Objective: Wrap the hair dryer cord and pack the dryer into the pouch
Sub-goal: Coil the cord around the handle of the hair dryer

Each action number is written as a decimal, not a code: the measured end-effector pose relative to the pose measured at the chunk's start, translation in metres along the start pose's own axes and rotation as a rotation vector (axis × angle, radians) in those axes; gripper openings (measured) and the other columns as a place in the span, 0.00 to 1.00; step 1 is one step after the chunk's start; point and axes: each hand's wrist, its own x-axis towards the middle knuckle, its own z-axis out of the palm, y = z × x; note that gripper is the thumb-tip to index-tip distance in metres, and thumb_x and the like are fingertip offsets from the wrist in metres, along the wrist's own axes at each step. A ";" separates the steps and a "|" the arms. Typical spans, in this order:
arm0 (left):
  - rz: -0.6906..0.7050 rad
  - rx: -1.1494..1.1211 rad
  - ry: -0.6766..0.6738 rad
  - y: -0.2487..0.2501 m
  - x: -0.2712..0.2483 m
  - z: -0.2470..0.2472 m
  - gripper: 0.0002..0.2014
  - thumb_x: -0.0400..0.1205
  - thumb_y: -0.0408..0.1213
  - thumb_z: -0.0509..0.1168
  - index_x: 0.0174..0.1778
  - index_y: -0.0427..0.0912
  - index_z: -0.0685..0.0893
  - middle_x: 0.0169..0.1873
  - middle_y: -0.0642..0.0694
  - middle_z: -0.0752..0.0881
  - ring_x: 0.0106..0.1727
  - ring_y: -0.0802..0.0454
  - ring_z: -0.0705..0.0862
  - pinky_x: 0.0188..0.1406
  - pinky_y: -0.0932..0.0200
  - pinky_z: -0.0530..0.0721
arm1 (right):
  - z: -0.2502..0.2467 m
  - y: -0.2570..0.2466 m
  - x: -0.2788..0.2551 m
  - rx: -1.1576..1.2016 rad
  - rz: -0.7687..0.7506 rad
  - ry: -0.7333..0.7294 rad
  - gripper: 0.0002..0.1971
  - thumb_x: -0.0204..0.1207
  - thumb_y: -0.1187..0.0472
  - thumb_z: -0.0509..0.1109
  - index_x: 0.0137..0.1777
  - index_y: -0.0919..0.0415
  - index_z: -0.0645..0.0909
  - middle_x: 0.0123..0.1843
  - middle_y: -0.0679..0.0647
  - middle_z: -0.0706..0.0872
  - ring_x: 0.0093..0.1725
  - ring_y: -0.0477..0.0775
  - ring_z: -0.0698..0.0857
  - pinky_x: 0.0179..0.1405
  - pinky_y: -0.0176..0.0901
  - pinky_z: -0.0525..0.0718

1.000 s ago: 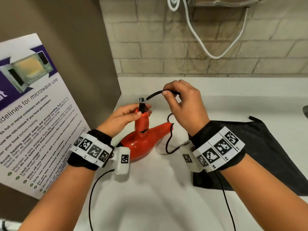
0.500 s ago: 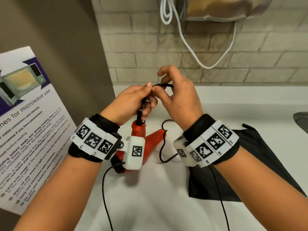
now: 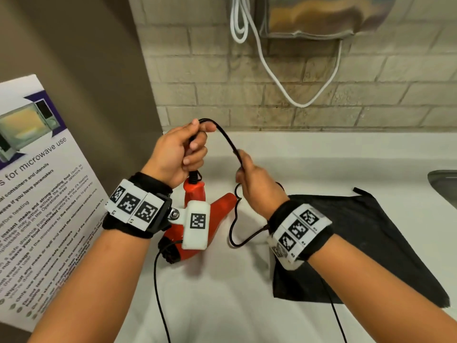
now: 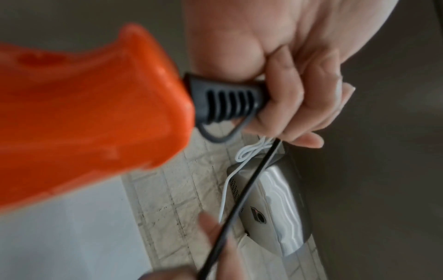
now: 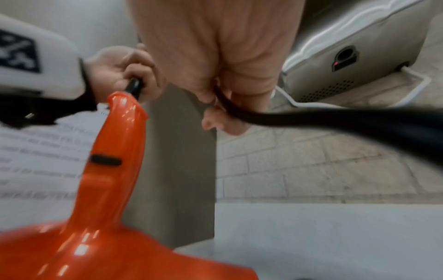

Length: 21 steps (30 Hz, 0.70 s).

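An orange-red hair dryer [image 3: 220, 209] lies on the white counter [image 3: 222, 305], handle pointing up. My left hand [image 3: 183, 152] grips the black cord where it leaves the handle, at the ribbed strain relief [image 4: 227, 102]. From there the black cord [image 3: 227, 139] arches over to my right hand [image 3: 249, 179], which pinches it a little to the right. In the right wrist view the cord [image 5: 335, 121] runs out of my right hand's fingers [image 5: 215, 121]. More cord [image 3: 237, 233] loops on the counter beside the dryer. The black pouch [image 3: 358, 243] lies flat to the right, under my right wrist.
A leaflet on microwave use [image 3: 42, 219] leans against the brown wall on the left. A wall-mounted steel unit [image 3: 321, 16] with a white cable [image 3: 279, 82] hangs above the brick backsplash. A sink edge [image 3: 445, 184] shows at far right.
My left hand has closed around the cord at the handle's end. My right hand has slid down and right along the cord, drawing out an arch between the hands.
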 end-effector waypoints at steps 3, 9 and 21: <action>0.063 -0.031 0.088 0.000 0.003 -0.005 0.18 0.86 0.42 0.44 0.49 0.43 0.80 0.16 0.55 0.71 0.11 0.63 0.59 0.10 0.70 0.53 | 0.019 0.013 -0.014 -0.164 0.071 -0.253 0.32 0.78 0.73 0.53 0.80 0.57 0.49 0.53 0.65 0.83 0.44 0.61 0.83 0.40 0.42 0.74; 0.116 0.055 0.159 -0.003 0.005 -0.005 0.17 0.87 0.39 0.45 0.53 0.42 0.80 0.27 0.56 0.86 0.21 0.62 0.78 0.14 0.71 0.69 | 0.017 -0.004 -0.038 -0.532 -0.071 -0.352 0.37 0.72 0.77 0.52 0.80 0.55 0.48 0.61 0.63 0.79 0.35 0.59 0.74 0.19 0.40 0.57; 0.017 0.327 -0.093 -0.012 0.004 0.006 0.19 0.83 0.51 0.47 0.62 0.50 0.76 0.58 0.51 0.85 0.52 0.55 0.87 0.44 0.61 0.87 | -0.039 -0.052 -0.016 -0.324 -0.426 0.069 0.16 0.78 0.55 0.57 0.63 0.53 0.78 0.55 0.52 0.84 0.41 0.57 0.87 0.30 0.40 0.76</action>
